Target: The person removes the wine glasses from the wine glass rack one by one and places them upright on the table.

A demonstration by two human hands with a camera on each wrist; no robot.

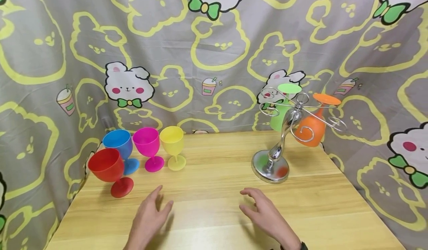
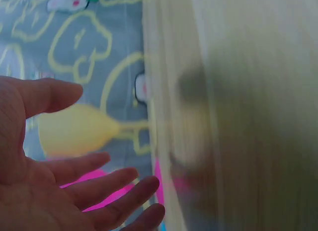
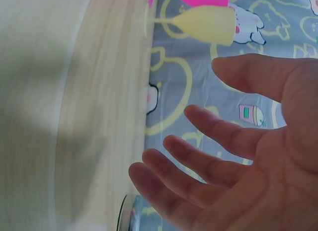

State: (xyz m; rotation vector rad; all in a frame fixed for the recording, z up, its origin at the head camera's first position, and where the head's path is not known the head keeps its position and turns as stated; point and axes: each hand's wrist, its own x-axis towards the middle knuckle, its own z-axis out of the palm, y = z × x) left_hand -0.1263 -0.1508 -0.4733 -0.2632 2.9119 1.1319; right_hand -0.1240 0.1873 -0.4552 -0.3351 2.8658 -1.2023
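Observation:
My left hand hovers over the front left of the table, empty, thumb apart from the loosely bent fingers. Nearest to it stands a red goblet. Behind that are a blue goblet, a magenta goblet and a yellow goblet, all upright. Across from it my right hand holds nothing, fingers relaxed and spread in the right wrist view. Beyond it stands a silver glass rack with curled wire arms. A green goblet and an orange goblet hang upside down from it.
The wooden table runs back to a grey patterned curtain, which also closes off both sides. The rack's round base sits at the right, its wire arms reaching outward above the table.

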